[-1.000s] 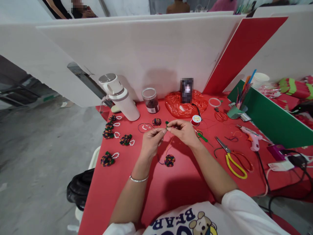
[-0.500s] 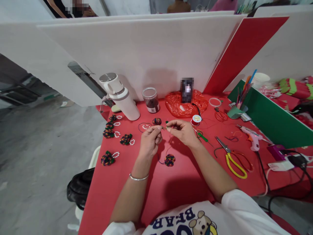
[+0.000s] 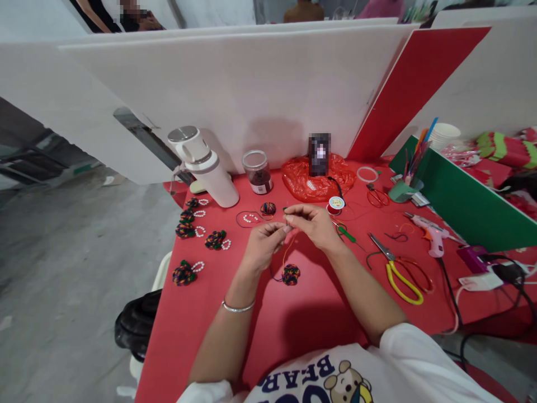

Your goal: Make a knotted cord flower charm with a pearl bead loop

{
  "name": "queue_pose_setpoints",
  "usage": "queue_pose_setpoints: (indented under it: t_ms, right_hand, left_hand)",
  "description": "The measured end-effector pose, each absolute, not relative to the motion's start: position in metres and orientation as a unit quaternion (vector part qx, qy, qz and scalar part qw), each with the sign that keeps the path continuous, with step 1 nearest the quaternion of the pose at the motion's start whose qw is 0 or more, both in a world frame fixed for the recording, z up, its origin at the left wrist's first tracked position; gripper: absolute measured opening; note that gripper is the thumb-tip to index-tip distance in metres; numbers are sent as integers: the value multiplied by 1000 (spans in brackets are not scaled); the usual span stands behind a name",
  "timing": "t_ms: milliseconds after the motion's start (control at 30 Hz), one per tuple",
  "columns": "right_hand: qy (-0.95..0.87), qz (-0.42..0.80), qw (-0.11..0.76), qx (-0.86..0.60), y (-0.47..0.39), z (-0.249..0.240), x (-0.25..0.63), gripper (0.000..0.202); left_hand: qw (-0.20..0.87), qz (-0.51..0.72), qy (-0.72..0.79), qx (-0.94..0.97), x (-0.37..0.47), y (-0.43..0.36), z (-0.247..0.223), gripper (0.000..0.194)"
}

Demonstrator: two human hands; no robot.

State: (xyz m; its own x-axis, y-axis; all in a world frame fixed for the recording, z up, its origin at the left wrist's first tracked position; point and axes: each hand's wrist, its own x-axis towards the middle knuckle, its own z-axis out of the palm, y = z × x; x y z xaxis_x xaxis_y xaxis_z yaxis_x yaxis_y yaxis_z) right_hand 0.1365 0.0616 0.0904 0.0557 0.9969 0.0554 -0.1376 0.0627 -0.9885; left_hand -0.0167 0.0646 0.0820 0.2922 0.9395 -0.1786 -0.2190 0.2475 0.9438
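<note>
My left hand [image 3: 265, 243] and my right hand [image 3: 314, 225] meet fingertip to fingertip above the red table, both pinched. Between them is a thin strand of yarn [image 3: 287, 254], whose orange part hangs down toward a small multicoloured yarn ball [image 3: 291, 274] below. Most of what the fingers grip is hidden. Just beyond lie a second dark multicoloured yarn ball [image 3: 268, 209] and a short curve of white beads [image 3: 250, 218]. A green-handled tool [image 3: 347, 234] with a thin metal shaft rests right of my right hand.
Several yarn pieces with bead loops [image 3: 184, 273] line the left. A white tumbler [image 3: 213, 178], clear jar [image 3: 257, 172], red plastic bag [image 3: 297, 184] and thread spool [image 3: 336, 205] stand behind. Yellow-handled scissors [image 3: 400, 280], a pink glue gun [image 3: 434, 235] and cables lie right.
My left hand has shifted slightly right and turned, so its fingertips now meet those of my right hand. Before, a short stretch of yarn showed between them.
</note>
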Motion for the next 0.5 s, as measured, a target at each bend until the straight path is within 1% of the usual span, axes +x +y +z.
queue_pose_setpoints:
  t_ms: [100, 233, 400, 500]
  right_hand:
    - [-452, 530, 568, -438, 61, 96, 138, 33]
    - [-490, 538, 530, -435, 61, 93, 140, 45]
    - [-501, 471, 538, -488, 63, 84, 138, 31]
    - [-514, 442, 537, -502, 63, 86, 137, 27]
  left_hand:
    - [672, 450, 410, 422, -19, 67, 83, 41]
    - [669, 470, 409, 405, -21, 69, 84, 40]
    - [673, 465, 405, 408, -20, 68, 85, 41]
    - [669, 466, 411, 407, -19, 67, 84, 43]
